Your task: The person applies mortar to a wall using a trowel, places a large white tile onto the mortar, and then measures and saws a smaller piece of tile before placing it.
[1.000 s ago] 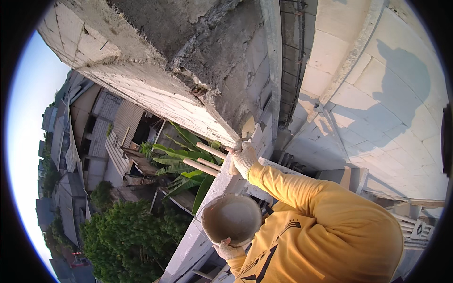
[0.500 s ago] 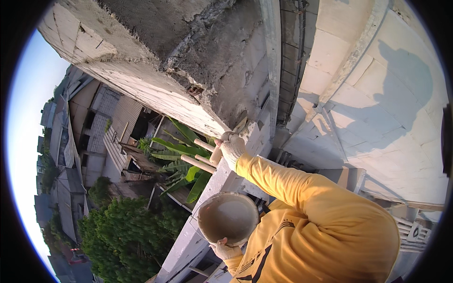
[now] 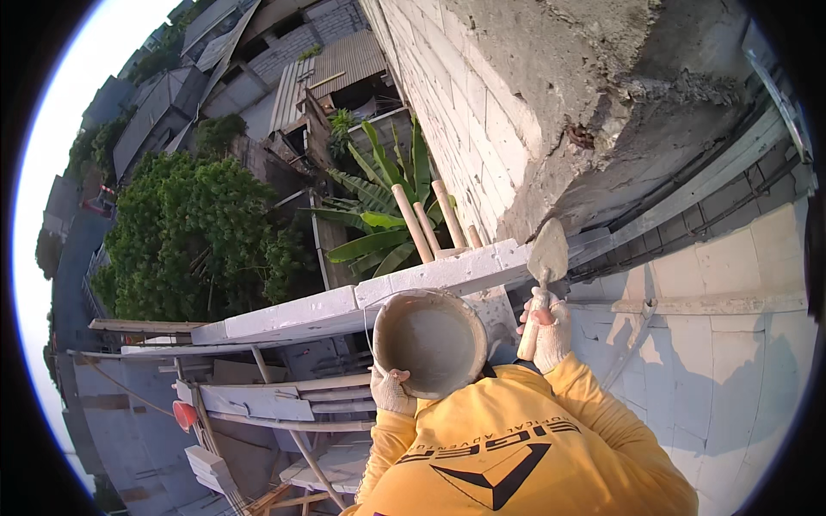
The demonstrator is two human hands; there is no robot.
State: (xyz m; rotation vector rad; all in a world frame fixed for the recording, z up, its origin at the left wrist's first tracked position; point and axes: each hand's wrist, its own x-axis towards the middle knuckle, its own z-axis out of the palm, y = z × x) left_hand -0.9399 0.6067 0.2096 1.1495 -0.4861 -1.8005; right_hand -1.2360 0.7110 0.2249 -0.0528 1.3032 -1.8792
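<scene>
My left hand (image 3: 392,390), in a pale fingerless glove, grips the near rim of a round bucket (image 3: 465,320). Grey mortar (image 3: 428,340) coats the bucket's inside; how deep it lies I cannot tell. In my right hand (image 3: 551,331), gloved the same way, is a trowel (image 3: 548,255), held by its wooden handle. Its mortar-smeared blade points away from me, beside the near end of a rough plastered wall (image 3: 594,103). The bucket is in front of my chest, close to a low wall of white blocks (image 3: 323,311).
Several bamboo poles (image 3: 413,224) stick up beyond the block wall, near banana leaves (image 3: 379,232). A tree (image 3: 206,224) and roofs lie far below on the left. Lower left are scaffold poles (image 3: 301,425) and a red pail (image 3: 185,415). A block wall (image 3: 731,378) rises on the right.
My view has swung toward the left. My right hand has drawn back from the wall corner, and the trowel now shows fully. The bucket stays in my left hand.
</scene>
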